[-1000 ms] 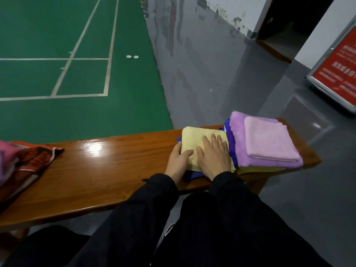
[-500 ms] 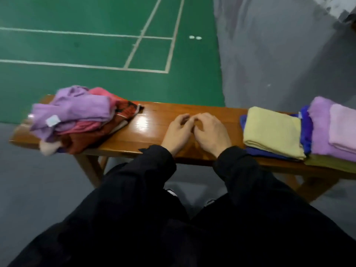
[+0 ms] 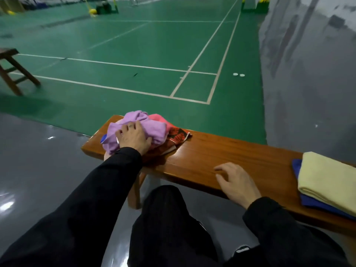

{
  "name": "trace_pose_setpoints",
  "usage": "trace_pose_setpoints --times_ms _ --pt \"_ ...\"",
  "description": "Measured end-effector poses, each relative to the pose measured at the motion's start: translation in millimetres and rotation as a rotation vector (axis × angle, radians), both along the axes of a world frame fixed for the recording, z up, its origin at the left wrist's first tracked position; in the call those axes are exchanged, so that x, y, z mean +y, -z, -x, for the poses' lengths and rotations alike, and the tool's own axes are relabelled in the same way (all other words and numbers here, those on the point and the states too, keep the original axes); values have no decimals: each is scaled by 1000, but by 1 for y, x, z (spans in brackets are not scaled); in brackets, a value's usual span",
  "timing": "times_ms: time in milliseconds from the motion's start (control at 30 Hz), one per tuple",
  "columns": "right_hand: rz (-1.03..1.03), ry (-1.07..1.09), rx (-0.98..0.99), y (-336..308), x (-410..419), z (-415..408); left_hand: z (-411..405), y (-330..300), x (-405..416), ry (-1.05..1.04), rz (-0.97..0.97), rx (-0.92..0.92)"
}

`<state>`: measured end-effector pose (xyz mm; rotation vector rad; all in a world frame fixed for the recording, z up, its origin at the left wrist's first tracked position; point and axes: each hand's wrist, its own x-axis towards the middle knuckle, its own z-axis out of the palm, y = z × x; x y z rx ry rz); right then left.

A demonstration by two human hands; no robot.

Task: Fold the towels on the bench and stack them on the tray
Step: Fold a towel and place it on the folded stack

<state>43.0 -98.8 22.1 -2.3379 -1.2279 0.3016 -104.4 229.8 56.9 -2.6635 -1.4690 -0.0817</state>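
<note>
While the left hand lies on top of the loose pile at the far left end of the bench, its fingers curl into the purple towel and grip it, most likely to pull this one out for folding. Under the purple towel, on its right side, a pink towel shows, and a red patterned cloth spreads from the pile toward the middle of the bench. A small blue bit shows at the left edge of the pile; I cannot tell what it is.

Near the front edge of the bench, about its middle, the right hand rests with the fingers relaxed and spread, holding nothing. It seems to wait there, on the bare wood where the next towel can be laid flat.

At the right end of the bench a folded yellow towel lies on a folded blue towel, so part of the work is done. A tray is not visible under them; the picture's edge cuts this stack off.

I judge the step in hand to be picking up the purple towel. Because the pile is tangled, the pink towel may come along with it.
</note>
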Motion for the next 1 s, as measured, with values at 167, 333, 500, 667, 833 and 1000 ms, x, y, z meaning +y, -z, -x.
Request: trace_pose_setpoints --times_ms 167,333,500,667,833,1000 --pt "7 34 -12 -10 -10 -5 -4 -8 0 128 11 -209" --pt "-171 56 134 -42 -3 -3 -13 -79 -53 444 136 -696" --pt "-545 -52 630 -86 13 12 -29 -173 -143 611 885 -1292" --pt "-636 -90 707 -114 9 4 -41 -216 -191 674 1701 -1241" --pt "-611 -87 807 -133 -11 -15 -74 -224 -217 735 1561 -1330" --pt "-887 83 924 -140 -28 -20 -105 -170 -223 456 1986 -1255"
